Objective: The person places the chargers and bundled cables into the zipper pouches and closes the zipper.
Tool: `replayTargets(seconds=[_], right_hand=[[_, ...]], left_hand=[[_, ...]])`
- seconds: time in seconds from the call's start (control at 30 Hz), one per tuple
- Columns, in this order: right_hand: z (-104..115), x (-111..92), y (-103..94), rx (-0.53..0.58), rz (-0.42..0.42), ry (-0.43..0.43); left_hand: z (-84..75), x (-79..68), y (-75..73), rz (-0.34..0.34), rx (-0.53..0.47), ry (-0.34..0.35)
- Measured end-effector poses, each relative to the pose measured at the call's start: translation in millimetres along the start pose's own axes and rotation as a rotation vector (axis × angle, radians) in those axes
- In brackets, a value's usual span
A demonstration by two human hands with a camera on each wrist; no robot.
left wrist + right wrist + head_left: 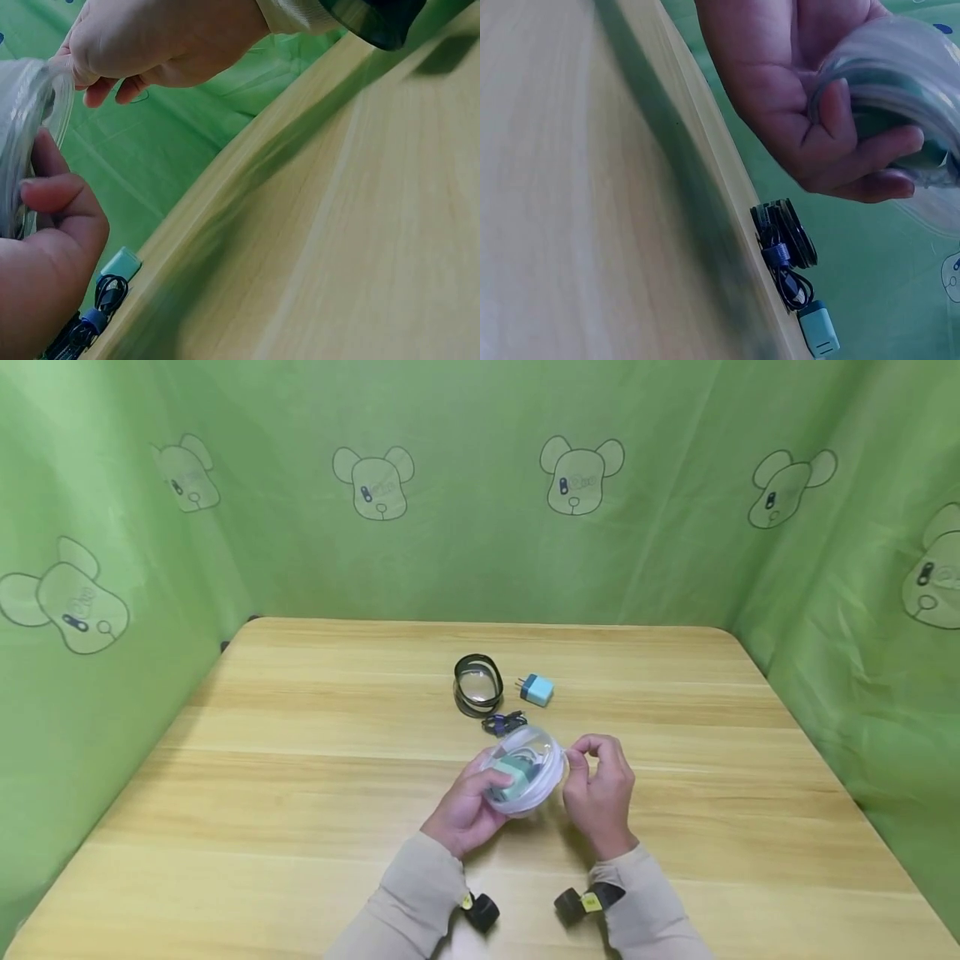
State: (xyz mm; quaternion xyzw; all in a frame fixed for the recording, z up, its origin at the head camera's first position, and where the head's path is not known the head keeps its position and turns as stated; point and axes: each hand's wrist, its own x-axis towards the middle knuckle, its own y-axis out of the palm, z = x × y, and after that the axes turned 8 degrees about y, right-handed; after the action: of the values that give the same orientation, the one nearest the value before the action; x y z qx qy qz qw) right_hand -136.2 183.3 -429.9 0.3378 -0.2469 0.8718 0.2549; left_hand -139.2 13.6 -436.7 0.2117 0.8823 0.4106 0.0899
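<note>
Clear round case [542, 787], whitish rim: held up off desk [300, 793], abt centre, toward near side, w/ both grips on it. Pale green charger block [513, 774] + white cable [528, 752] visible thru its wall.

L grip [467, 808]: grasping case from L side, thumb bent over the face in front of the block. R grip [600, 793]: thumb + index pinching case edge on R side; exact bit pinched too small to tell. L wrist view agrees, R fingertips right at the rim.

On desk, beyond held case: black-trimmed clear case [477, 685], round. Blue charger [537, 690] to its R, near but apart in head view, prongs facing it. Dark cable [513, 721], coiled, tied w/ blue strap [499, 723], lies just this side of black-trimmed case.

Misc: beige sleeve on each arm, e.g. L sleeve [412, 893]; black wrist cams [482, 912] w/ yellow tags [591, 902]. Green curtain [480, 568], printed bear heads, behind desk + along both sides. Desk top light wood grain; long shadow across it in both wrist views.
</note>
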Motion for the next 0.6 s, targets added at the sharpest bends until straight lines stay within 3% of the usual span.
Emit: replayTargets(seconds=[0.3,0.6], right_hand=[[-0.2,2.1,-0.6,0.011,-0.019,-0.003],[-2.1,0.0,-0.7,0.012,0.005,0.011]], left_hand=[[-1.7,0.0,1.2,0.017,-0.029,-0.015],[-3.0,-0.4,0.7,-0.038,-0.076,-0.001]])
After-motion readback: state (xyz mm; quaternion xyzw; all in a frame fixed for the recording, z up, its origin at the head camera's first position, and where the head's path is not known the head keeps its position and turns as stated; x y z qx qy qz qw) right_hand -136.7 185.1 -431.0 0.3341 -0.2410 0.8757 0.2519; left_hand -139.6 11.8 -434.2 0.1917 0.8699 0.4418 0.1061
